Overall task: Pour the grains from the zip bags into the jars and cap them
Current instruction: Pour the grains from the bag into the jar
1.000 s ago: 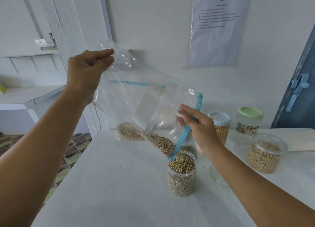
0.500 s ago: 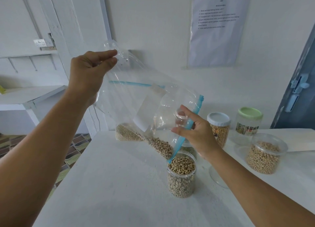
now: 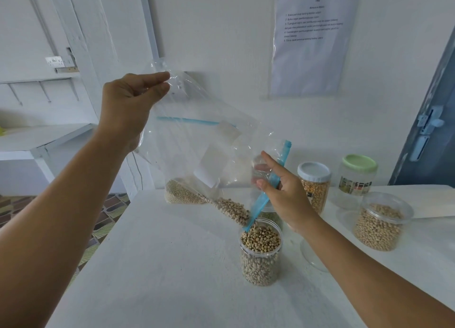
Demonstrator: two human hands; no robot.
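The left hand [image 3: 128, 103] is raised above the table's [image 3: 172, 266] far-left corner, thumb and fingers pinching the bottom corner of the clear zip bag [image 3: 197, 140]. The bag hangs tilted, its blue zip edge [image 3: 268, 187] pointing down and to the right, the lowest corner just over the rim of the open jar [image 3: 260, 251]. A small heap of beans [image 3: 232, 210] lies in the bag's lower fold beside the zip. The right hand [image 3: 283, 197] holds the zip edge between thumb and fingers, the fingers only partly curled; it is above and just behind the open jar.

The open jar stands near the table's middle, nearly full of beans, with bare tabletop to its left and toward the near edge. Just to its right a clear lid [image 3: 312, 256] lies flat, partly hidden by the right forearm. Further right, near the table's right edge, a clear-capped jar [image 3: 380, 223] of beans stands. Along the far edge stand a white-capped jar [image 3: 315, 184] of yellow grain and a green-capped jar [image 3: 357, 177], close together. A second bag [image 3: 182, 192] of fine pale grain lies against the far edge, behind the hanging bag. Another jar sits behind the open one, mostly hidden.
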